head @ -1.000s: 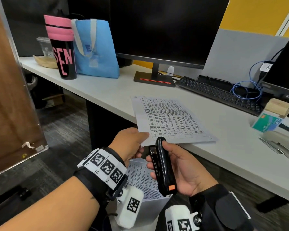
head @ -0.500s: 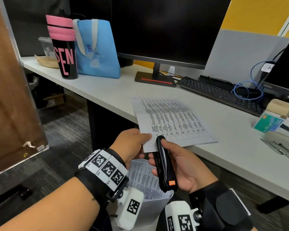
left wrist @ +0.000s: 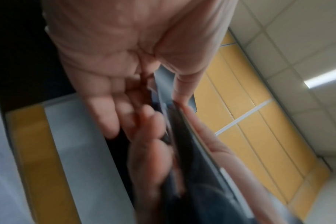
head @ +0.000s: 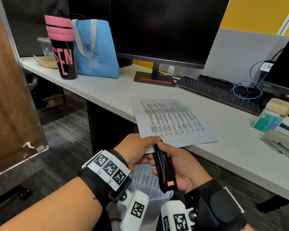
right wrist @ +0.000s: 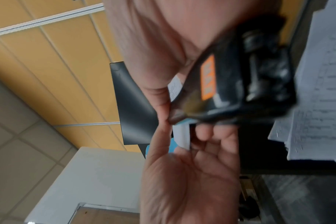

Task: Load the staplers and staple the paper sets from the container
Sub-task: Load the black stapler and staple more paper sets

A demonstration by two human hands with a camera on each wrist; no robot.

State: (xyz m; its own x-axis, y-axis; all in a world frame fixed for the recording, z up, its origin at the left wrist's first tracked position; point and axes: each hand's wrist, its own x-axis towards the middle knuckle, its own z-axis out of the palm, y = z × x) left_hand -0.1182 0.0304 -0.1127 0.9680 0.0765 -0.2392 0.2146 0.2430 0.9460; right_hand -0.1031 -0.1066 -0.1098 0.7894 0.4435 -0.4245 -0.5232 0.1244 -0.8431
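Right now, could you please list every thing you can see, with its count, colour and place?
paper set: one, white, printed, on the desk edge, its corner in the stapler
black stapler: one, orange label, in the right hand
container: one, white, papers inside, below the hands
desk: one, white
tumbler: one, black and pink, desk's left end
tote bag: one, blue, beside the tumbler
monitor: one, black
keyboard: one, black
staple box: one, green, far right
grey stapler: one, far right
left hand: pinches the paper's corner
right hand: grips the black stapler
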